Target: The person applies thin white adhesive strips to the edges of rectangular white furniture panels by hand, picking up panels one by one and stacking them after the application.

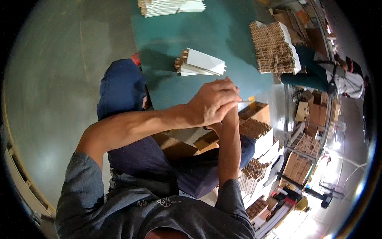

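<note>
My left hand (213, 102) is closed, its back toward me, above the near edge of the teal table. From its fingertips a thin pale piece (245, 101) sticks out, seen almost edge-on; its kind does not show. My right forearm (229, 153) rises to meet it, and the two cross at the wrists. Most of my right hand is hidden there, so its fingers cannot be read. Just beyond both hands, a small loose stack of white folded cardboard pieces (203, 60) with brown ridged ends lies on the teal table (167, 91).
Taller stacks of white-and-brown cardboard stand at the table's far end (171, 7) and right side (274, 47). More stacks (256, 137) and an open carton (260, 112) crowd my right. Another person (338, 77) is beyond the table, near loaded shelves (306, 143).
</note>
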`<state>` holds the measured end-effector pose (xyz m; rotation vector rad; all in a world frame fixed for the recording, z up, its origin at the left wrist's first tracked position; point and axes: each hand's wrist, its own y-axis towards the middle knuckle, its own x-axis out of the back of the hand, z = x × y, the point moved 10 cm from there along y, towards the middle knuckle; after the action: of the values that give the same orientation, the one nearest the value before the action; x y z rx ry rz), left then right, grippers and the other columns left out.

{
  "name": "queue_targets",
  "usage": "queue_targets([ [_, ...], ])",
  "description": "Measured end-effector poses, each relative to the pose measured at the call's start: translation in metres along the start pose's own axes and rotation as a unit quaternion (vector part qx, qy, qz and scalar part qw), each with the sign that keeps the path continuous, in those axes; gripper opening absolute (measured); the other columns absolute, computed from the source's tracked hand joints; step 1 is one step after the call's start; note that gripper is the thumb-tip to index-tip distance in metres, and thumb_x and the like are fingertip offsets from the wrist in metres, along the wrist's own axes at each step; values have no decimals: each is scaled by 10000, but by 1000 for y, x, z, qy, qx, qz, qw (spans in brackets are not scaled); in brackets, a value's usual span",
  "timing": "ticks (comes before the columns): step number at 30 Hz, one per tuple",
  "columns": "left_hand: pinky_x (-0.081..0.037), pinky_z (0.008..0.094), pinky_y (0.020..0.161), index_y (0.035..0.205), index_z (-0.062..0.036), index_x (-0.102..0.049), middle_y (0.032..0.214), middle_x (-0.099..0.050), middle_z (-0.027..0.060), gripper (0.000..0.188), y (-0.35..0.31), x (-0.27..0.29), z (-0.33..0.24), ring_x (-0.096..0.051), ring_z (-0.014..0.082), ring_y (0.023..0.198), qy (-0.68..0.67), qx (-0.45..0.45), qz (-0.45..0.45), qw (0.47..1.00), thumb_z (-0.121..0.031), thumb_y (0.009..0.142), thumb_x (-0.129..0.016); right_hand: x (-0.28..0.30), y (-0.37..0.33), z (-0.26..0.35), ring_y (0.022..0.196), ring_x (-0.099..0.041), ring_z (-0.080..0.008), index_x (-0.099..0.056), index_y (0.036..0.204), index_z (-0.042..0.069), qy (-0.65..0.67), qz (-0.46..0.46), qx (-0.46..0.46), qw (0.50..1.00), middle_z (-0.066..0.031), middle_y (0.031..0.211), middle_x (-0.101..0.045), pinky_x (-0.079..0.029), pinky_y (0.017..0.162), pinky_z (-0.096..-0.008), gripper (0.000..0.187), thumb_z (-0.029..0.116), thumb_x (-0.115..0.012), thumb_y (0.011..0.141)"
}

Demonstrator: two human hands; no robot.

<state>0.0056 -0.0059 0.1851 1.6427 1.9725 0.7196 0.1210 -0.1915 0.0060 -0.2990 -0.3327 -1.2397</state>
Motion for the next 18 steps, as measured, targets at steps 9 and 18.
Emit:
queue_targets([
  [9,-475,253,599,963,-40,-723,831,-689,47,142,-16,-12,61,-591,107,676,-57,271,56,959,-155,890,-680,169,-185,49,635,-552,-122,-544,1273,-33,309,-292,-76,902,-75,853,-662,-438,554,-245,326,164,-533,1014],
  [18,-429,212,649,1192,20,-657,924,-633,15,324,-72,-33,112,-541,75,742,-117,503,86,852,-143,914,-692,246,-510,-138,610,-536,-131,-609,1084,4,359,-574,-237,696,-77,830,-639,-371,478,-231,193,152,-610,962],
])
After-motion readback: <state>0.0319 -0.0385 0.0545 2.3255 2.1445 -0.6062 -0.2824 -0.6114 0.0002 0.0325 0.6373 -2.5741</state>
